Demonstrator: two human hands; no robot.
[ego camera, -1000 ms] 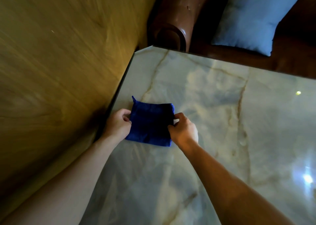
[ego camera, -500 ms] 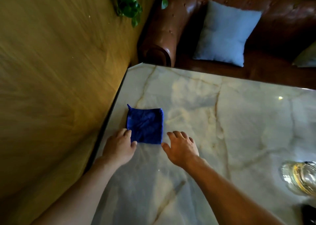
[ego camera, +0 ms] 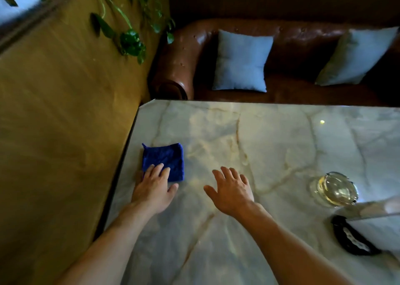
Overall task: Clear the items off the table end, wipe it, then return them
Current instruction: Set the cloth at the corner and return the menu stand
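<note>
A folded blue cloth [ego camera: 165, 158] lies flat near the left edge of the marble table [ego camera: 270, 137]. My left hand [ego camera: 154, 189] rests with its fingertips on the cloth's near edge, fingers spread, gripping nothing. My right hand [ego camera: 232, 190] hovers flat over bare marble to the right of the cloth, fingers apart and empty. A clear glass ashtray [ego camera: 334, 189] sits at the right. Beside it lie a black oval object [ego camera: 350, 239] and a clear upright stand [ego camera: 376, 211], partly cut off by the frame.
A wooden wall panel [ego camera: 65, 133] runs close along the table's left edge. Behind the table is a brown leather sofa [ego camera: 292, 46] with two pale blue cushions [ego camera: 241, 60]. A trailing green plant [ego camera: 129, 40] hangs over the wall.
Both hands let go of the cloth's sides a second ago. My left hand now lies on its near edge; my right hand has moved right. The view lifted, showing the ashtray and stand.
</note>
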